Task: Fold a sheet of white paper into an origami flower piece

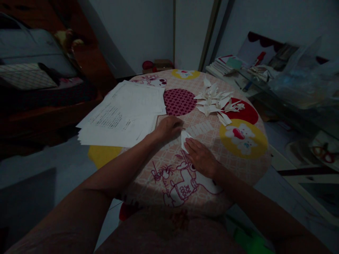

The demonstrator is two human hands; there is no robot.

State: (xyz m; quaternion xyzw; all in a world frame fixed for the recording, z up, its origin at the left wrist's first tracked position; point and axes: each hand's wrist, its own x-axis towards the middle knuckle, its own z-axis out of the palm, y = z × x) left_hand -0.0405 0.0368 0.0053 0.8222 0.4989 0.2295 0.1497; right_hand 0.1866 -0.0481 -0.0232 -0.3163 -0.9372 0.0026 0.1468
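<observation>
A narrow white piece of folded paper (184, 139) lies on the round table's patterned cloth (148, 158). My right hand (201, 157) rests over its right side, fingers together and holding it down against the cloth. Just beyond its upper tip is my left hand (169, 127), with the fingers curled inward. Whether those fingertips pinch the paper's tip is hidden in the dim light. Farther back on the right sits a cluster of white origami cranes (212, 100) with pointed wings. To the left of my hands is a spread stack of printed sheets (127, 109).
A glass-topped side table (278, 95) on the right carries papers and a clear plastic bag (302, 81). At the left stands a wooden seat (87, 60) loaded with bags. Small boxes (162, 65) sit behind the table by the wall.
</observation>
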